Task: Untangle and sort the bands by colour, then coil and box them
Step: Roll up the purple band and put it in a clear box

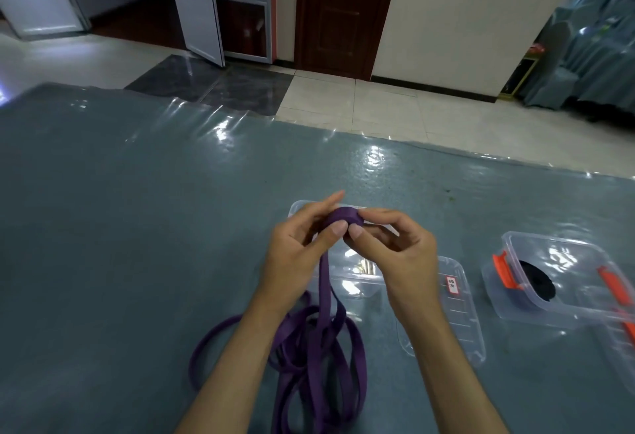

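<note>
A purple band (321,347) lies in loose loops on the table near me, and one strand rises to my hands. Its upper end is wound into a small purple coil (343,219). My left hand (299,255) pinches the coil from the left with thumb and fingers. From the right, my right hand (395,251) pinches the same coil. Both hands hover over a clear plastic box (347,282), partly hidden by them. Another clear box (567,279) with orange clips stands to the right and holds a coiled black band (537,284).
A clear lid (457,313) with a red-edged label lies between the two boxes. The table (137,227) has a blue-grey cloth under shiny plastic film. Beyond its far edge are tiled floor, doors and covered chairs at the right.
</note>
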### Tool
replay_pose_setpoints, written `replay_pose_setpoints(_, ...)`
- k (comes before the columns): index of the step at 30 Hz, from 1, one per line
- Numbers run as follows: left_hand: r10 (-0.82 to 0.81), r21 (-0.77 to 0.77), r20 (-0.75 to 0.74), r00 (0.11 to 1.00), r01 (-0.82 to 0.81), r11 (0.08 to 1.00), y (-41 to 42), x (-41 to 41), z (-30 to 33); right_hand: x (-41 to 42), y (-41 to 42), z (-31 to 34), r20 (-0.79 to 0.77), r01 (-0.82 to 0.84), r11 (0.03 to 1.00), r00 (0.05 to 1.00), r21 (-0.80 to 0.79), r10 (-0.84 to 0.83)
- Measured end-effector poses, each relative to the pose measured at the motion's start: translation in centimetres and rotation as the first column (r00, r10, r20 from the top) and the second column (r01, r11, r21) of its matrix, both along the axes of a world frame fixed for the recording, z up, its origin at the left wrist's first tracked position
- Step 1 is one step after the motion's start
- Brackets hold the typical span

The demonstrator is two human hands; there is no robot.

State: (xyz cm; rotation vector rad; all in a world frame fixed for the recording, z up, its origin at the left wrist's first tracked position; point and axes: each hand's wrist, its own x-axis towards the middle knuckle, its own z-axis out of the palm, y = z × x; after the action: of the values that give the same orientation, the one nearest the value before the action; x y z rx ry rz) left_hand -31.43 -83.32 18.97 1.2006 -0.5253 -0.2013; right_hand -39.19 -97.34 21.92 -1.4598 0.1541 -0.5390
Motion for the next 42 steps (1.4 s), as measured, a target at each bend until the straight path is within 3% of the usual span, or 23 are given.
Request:
replay_pose_setpoints(6,0.168,-0.150,-0.104,0.980,-0.182,0.972,0.5,-1.4,0.8,-1.1,1.7,0.2,0.003,-0.046,0.999,0.999,0.005,0.046)
replay_pose_setpoints(10,0.076,-0.130,-0.089,0.993,-0.087,0.988,1.1,-1.9,2.4,-1.7,2.9,0.1,0.080,0.077,0.996,0.994,0.034,-0.079)
replay_pose_setpoints(15,0.118,-0.163,-0.001,0.993,-0.117,0.980,2.4,-3.1,3.0,-3.0,3.5,1.0,0.130,0.056,0.998,0.990,-0.031,-0.052)
replay_pose_setpoints(20,0.107,-0.260,-0.141,0.984,-0.141,0.955,2.3,-4.5,2.4,-3.2,4.0,1.2,0.137,0.027,0.998,0.990,0.050,-0.034)
replay_pose_setpoints(23,0.097,-0.220,-0.147,0.984,-0.128,0.967,3.0,-4.9,2.3,-3.1,5.1,0.7,0.127,0.001,0.992,0.992,0.123,-0.017)
replay_pose_setpoints(25,0.179,-0.142,-0.073,0.981,-0.188,0.972,3.6,-4.8,2.2,-2.8,5.7,0.6,0.107,-0.040,0.989,0.994,0.140,0.026)
replay_pose_setpoints(27,0.249,-0.098,-0.019,0.968,-0.250,0.963,4.0,-4.7,2.3,-2.4,5.9,0.6,0.078,-0.029,0.996,0.997,0.079,0.022)
replay_pose_setpoints(31,0.316,-0.139,-0.057,0.947,-0.321,0.937,4.1,-4.6,2.3,-1.9,5.7,0.7,0.089,0.007,1.000,0.996,0.025,-0.010)
replay_pose_setpoints(34,0.292,-0.158,-0.042,0.955,-0.295,0.942,3.9,-4.5,2.3,-1.5,5.7,1.0,0.135,-0.026,0.998,0.991,0.049,0.019)
replay_pose_setpoints(39,0.258,-0.054,0.122,0.958,-0.253,0.966,4.0,-3.8,2.6,-1.2,5.5,1.0,0.130,-0.067,0.993,0.990,0.094,0.054)
replay_pose_setpoints(42,0.290,-0.082,0.076,0.954,-0.284,0.955,3.8,-3.7,3.2,-0.9,5.3,1.4,0.138,-0.035,0.990,0.990,0.139,0.015)
